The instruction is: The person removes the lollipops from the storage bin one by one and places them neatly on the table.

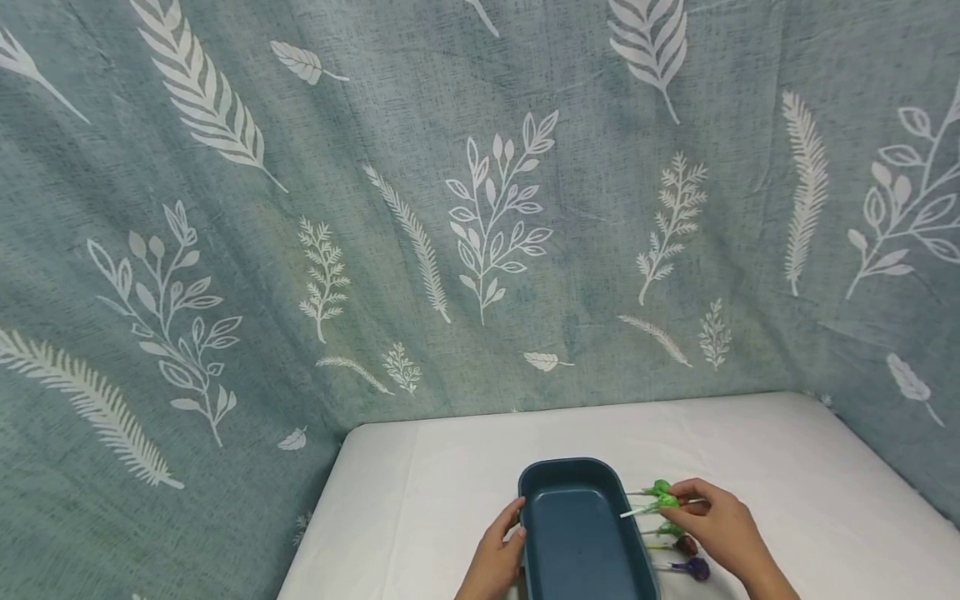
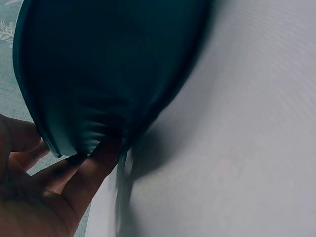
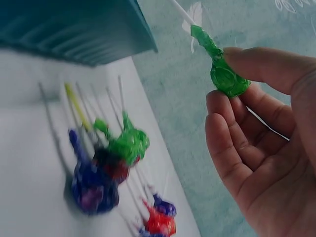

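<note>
A dark blue rectangular tray [image 1: 573, 533] rests on the white table. My left hand [image 1: 498, 546] holds its left side, with fingers against the outer wall in the left wrist view. My right hand [image 1: 716, 521] pinches a lollipop in a green wrapper [image 3: 227, 79] by its candy end, between thumb and fingers. Its white stick points left over the tray's right rim. Below this hand, more lollipops lie in a row beside the tray: green ones [image 1: 660, 486], a dark red one [image 1: 686, 546] and a purple one [image 1: 697, 569].
Beyond the near row, the right wrist view shows a red lollipop [image 3: 160, 222] and a purple lollipop [image 3: 165, 205] on the table. White cloth covers the table [image 1: 420, 492]. A blue-green leaf-print curtain [image 1: 405, 208] hangs behind and at the sides.
</note>
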Available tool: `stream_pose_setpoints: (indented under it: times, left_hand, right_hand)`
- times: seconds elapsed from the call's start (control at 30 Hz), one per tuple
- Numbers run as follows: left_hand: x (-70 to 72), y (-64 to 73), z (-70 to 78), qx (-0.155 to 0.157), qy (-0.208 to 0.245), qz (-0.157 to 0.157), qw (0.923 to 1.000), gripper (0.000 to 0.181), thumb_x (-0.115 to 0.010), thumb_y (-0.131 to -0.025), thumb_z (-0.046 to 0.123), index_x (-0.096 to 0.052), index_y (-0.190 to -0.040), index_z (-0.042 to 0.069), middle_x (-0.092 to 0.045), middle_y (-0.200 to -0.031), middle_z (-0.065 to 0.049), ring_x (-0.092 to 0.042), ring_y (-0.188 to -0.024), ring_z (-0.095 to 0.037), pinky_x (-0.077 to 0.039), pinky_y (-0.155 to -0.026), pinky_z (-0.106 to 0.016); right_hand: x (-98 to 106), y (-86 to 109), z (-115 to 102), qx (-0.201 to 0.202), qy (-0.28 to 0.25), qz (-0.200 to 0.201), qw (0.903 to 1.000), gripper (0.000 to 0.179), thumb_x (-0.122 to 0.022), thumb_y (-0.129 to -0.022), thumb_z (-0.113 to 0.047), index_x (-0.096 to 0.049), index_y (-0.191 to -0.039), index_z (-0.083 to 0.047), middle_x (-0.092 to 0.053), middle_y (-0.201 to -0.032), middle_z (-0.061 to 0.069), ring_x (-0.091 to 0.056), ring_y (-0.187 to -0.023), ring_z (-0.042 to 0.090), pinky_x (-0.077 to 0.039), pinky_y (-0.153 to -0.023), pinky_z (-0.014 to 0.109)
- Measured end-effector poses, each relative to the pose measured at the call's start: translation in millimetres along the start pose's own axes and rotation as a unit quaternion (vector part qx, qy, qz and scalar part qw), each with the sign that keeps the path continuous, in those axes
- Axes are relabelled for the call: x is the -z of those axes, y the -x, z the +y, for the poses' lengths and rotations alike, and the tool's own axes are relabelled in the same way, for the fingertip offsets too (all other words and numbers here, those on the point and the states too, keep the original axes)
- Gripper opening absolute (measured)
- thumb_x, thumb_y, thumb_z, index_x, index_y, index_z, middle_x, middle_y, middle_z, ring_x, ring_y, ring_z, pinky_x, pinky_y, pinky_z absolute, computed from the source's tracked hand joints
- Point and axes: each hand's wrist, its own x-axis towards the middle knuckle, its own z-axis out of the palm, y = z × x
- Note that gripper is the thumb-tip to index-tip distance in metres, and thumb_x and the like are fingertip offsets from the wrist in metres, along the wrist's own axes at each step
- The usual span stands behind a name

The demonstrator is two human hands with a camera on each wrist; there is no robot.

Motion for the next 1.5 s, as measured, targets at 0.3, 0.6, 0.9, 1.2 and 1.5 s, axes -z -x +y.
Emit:
stream_pose_setpoints:
  times: [0.3,0.6,0.9,1.2,1.5]
  left_hand:
    - [0.6,-0.3,0.7,0.002,-0.012,0.002,0.9999,0.042,-0.042,-0.093,0.01,-0.038,-0.134,0.014,-0.036,-0.13,-0.025,-0.052,-0.1,-0.037,-0.052,-0.061,-0.043]
    - [0.6,-1.0,2.1,0.014,-0.034,0.004,0.9993,0.042,-0.043,-0.093,0.013,-0.038,-0.134,0.017,-0.038,-0.131,-0.02,-0.058,-0.086,-0.029,-0.052,-0.055,-0.037]
    - [1.7,-2.6,0.0,-0.003,-0.047,0.003,0.9989,0.042,-0.043,-0.093,0.012,-0.037,-0.135,0.014,-0.037,-0.131,-0.023,-0.05,-0.103,-0.038,-0.052,-0.063,-0.04]
    - [1.2,-1.5,0.4,0.006,-0.041,0.001,0.9992,0.042,-0.042,-0.093,0.012,-0.037,-0.135,0.015,-0.037,-0.132,-0.022,-0.057,-0.089,-0.027,-0.05,-0.052,-0.033]
    - [0.4,0.1,2.9,0.008,-0.049,0.004,0.9988,0.043,-0.041,-0.093,0.012,-0.036,-0.135,0.015,-0.037,-0.132,-0.022,-0.057,-0.089,-0.024,-0.05,-0.053,-0.032]
  right_hand:
    - [14,4.4,23,-0.024,0.024,0.023,0.9992,0.056,-0.068,-0.068,-0.051,-0.061,-0.101,-0.006,-0.063,-0.089,0.006,-0.062,-0.079,0.023,-0.049,-0.063,0.04]
    - [26,9.7,44,-0.069,0.033,0.055,0.9955,0.068,-0.069,-0.061,-0.056,-0.059,-0.101,-0.001,-0.062,-0.091,0.013,-0.06,-0.08,0.03,-0.05,-0.059,0.039]
    - [33,16.0,70,-0.114,0.037,0.056,0.9912,0.075,-0.071,-0.056,-0.057,-0.058,-0.101,0.002,-0.06,-0.088,0.014,-0.059,-0.078,0.031,-0.049,-0.06,0.039]
    - [39,22.9,87,-0.146,0.023,0.051,0.9877,0.078,-0.074,-0.053,-0.055,-0.058,-0.102,0.003,-0.061,-0.085,0.012,-0.059,-0.077,0.033,-0.048,-0.06,0.039]
    - [30,13.0,122,-0.184,0.035,0.027,0.9819,0.08,-0.073,-0.051,-0.057,-0.059,-0.101,0.003,-0.06,-0.079,0.006,-0.059,-0.07,0.024,-0.046,-0.058,0.038]
